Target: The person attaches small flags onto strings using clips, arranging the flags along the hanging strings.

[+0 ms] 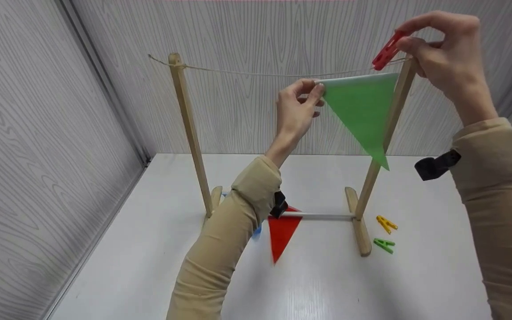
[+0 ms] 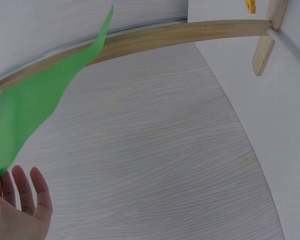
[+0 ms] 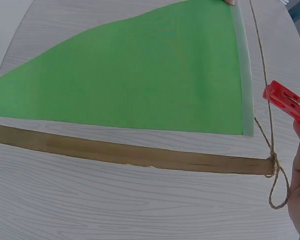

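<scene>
A green triangular pennant (image 1: 362,106) with a pale top band hangs point down, just under the string (image 1: 256,74). My left hand (image 1: 298,106) pinches its upper left corner between thumb and finger. In the right wrist view the pennant's banded edge lies beside the string, with a gap between them. My right hand (image 1: 451,58) pinches a red clothespin (image 1: 387,52) near the right post's top. The clothespin's tip is at the string; whether it grips the string I cannot tell. A knot with a loop (image 3: 276,172) ties the string to the post.
Two wooden posts, left (image 1: 189,133) and right (image 1: 382,151), carry the string, and a white rod (image 1: 322,216) joins their feet. A red pennant (image 1: 284,233) lies by the rod; something blue (image 1: 257,232) is partly behind my left sleeve. Yellow (image 1: 387,223) and green (image 1: 385,245) clothespins lie right.
</scene>
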